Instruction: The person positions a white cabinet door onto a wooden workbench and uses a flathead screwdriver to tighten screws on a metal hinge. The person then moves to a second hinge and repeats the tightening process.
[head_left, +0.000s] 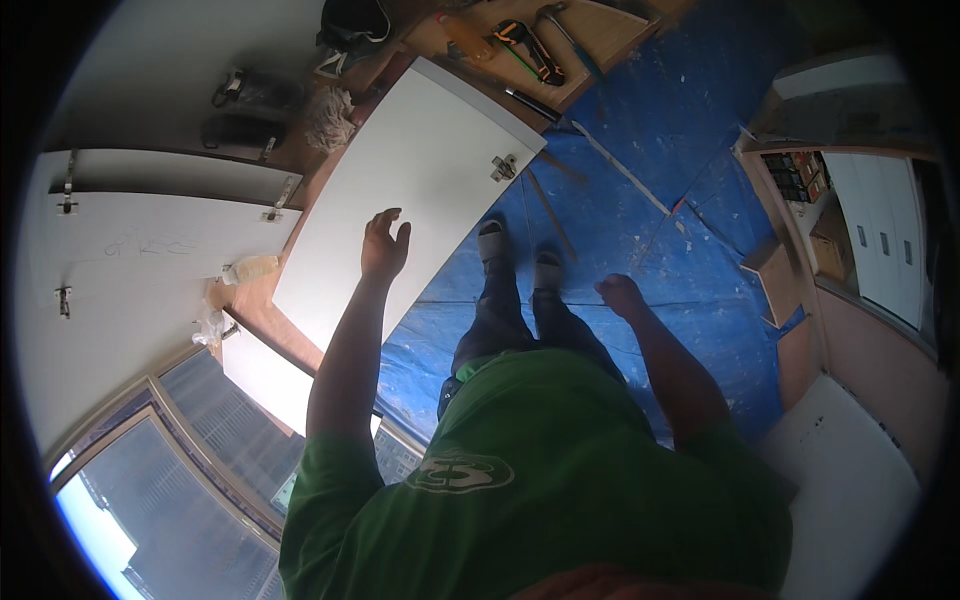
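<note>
My left hand [385, 245] is over a large white cabinet door panel [425, 170], thumb and fingers apart and nothing in it. Whether it touches the panel I cannot tell. A metal hinge [503, 168] sits at the panel's right edge. My right hand [620, 295] hangs to the right of my legs, above the blue floor sheet [660, 200]. Its fingers are curled closed, and anything inside them is hidden.
Behind the panel, a wooden board [595, 30] bears a hammer [572, 42], an orange-and-black tool [535, 50] and a bottle of orange liquid [465, 38]. More white panels with hinges [130, 240] stand at left. A long thin strip [622, 168] lies on the sheet.
</note>
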